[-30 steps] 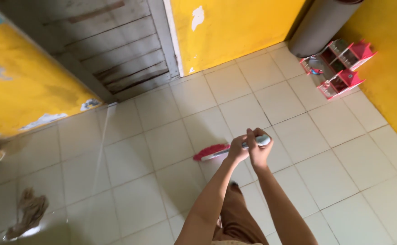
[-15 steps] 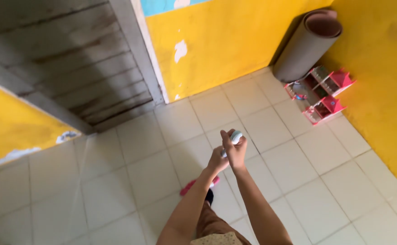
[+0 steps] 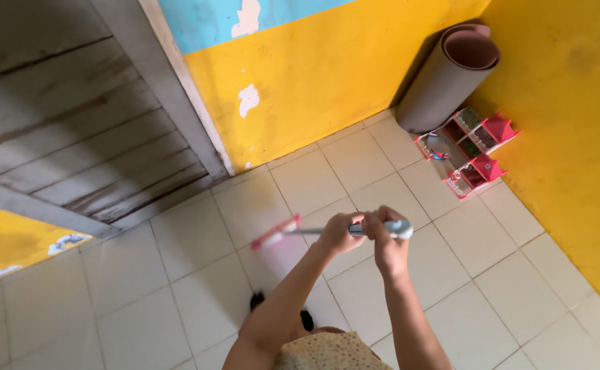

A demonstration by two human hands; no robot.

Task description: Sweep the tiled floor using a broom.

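I hold a broom by its grey handle [image 3: 313, 231] with both hands, above a pale tiled floor [image 3: 197, 288]. My left hand [image 3: 339, 231] grips the handle lower down. My right hand [image 3: 385, 236] is closed around the light-coloured top end. The red broom head [image 3: 276, 232] is blurred and lies to the left of my hands, over the tiles near the wooden door.
A grey wooden door [image 3: 67, 130] stands at the upper left. Yellow walls [image 3: 313, 75] close the corner. A rolled grey mat [image 3: 447, 75] leans in the corner. A small red and white rack [image 3: 471, 151] lies on the floor beside it.
The broom head swung from near my feet out to the left and up toward the door. My hands moved slightly right, and the view tilted up toward the corner.
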